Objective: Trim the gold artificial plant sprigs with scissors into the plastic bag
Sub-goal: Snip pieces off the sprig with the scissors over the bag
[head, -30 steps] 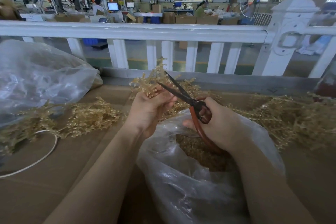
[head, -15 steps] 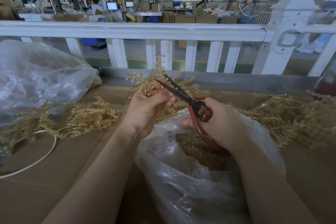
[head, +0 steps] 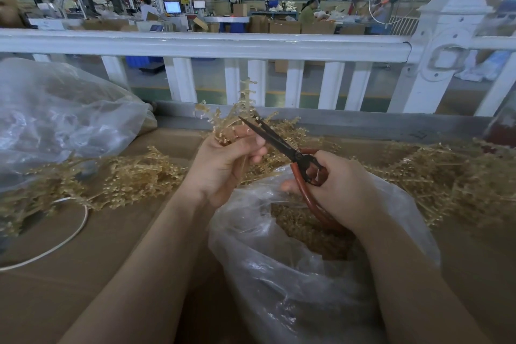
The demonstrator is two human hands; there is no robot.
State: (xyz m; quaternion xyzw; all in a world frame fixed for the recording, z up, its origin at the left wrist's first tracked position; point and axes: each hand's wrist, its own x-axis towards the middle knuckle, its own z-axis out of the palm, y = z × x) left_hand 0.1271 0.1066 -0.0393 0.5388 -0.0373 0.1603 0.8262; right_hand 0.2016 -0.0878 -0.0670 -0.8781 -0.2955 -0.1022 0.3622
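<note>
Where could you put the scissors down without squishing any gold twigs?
Bare cardboard lies near-left, between the white cord and the left forearm. Crowded: sprig piles left and right, the open bag in front.

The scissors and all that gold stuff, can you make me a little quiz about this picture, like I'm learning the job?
1. True or false: the right hand holds the scissors by their red handles.
2. What does the left hand grip?
A. a white cable
B. a gold sprig
C. a cardboard box
3. Fill in: the plastic bag under the hands has gold ____ inside.

Key:
1. True.
2. B: the fingers curl round the gold sprig, whose tips stick up above the hand, beside the blades.
3. Trimmings; they show in the bag's open mouth.
</note>
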